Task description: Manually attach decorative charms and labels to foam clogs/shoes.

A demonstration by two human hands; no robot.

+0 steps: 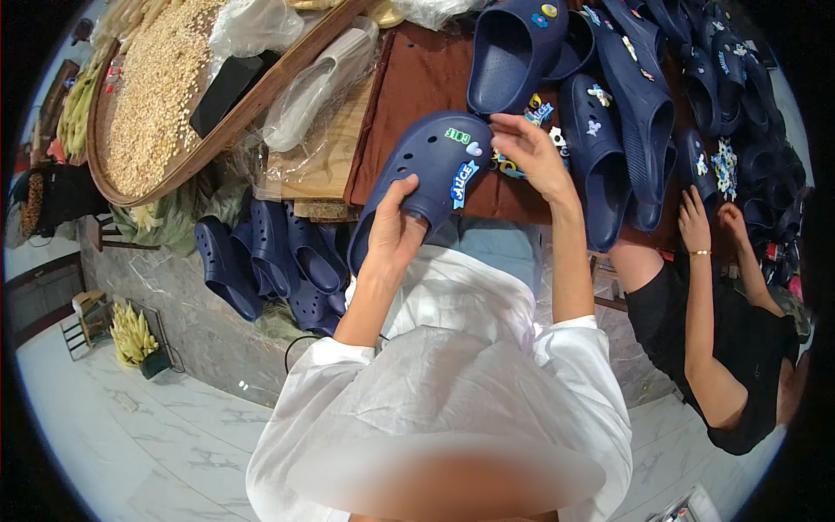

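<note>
My left hand (393, 228) grips a navy clog (416, 148) at its heel opening, thumb on top and fingers inside. A green word charm, a pale heart-shaped charm and a blue banner charm (464, 184) sit in its upper; several other holes are bare. Just right of the clog's toe, my right hand (532, 157) hovers with fingers slightly apart and nothing visible in them. Beneath and beside it lies a small pile of colourful charms (509, 165), partly hidden by the hand. Another navy clog (509, 65) stands just beyond, decorated with yellow and blue charms.
More navy clogs (596, 143) line the brown tabletop (387, 104) to the right, where a co-worker's hands (696, 222) handle one. At left are a woven tray (156, 187) of pale grains and a wrapped white shoe (317, 91). Several clogs (228, 265) lie below the table's left edge.
</note>
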